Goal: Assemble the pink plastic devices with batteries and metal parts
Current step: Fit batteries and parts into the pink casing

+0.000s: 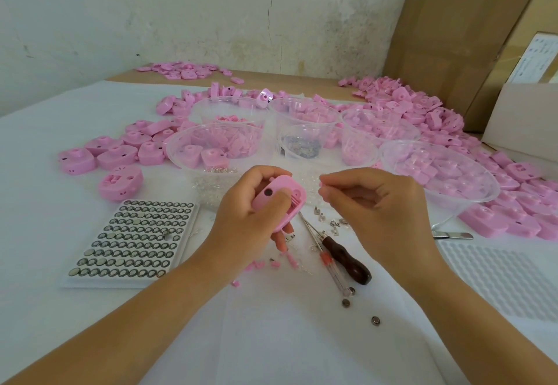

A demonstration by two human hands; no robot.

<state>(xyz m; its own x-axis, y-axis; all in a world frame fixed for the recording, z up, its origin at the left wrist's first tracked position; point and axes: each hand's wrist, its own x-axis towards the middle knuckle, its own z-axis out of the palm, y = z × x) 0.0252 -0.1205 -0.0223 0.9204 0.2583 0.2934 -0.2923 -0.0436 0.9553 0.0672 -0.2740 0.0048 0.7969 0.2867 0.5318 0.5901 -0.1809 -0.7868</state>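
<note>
- Pink device [279,203] is gripped by the left hand's [247,218] fingers, a dark round cell showing in it.
- Right hand [377,203] fingers pinch a tiny part [322,185], kind unclear, just right of it.
- Likely step: fitting an insert; next it needs lining up with its slot.
- Metal clips [324,218] lie below the right fingers; bowls [305,143] beyond.

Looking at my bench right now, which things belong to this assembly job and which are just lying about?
Job: pink shell gripped by left hand; right hand, fingertips pinched beside it; battery tray; metal clips; bowl of metal parts; bowls of pink pieces.
Lying about: cardboard boxes; white moulded tray; metal blade; two handled tools, untouched.
</note>
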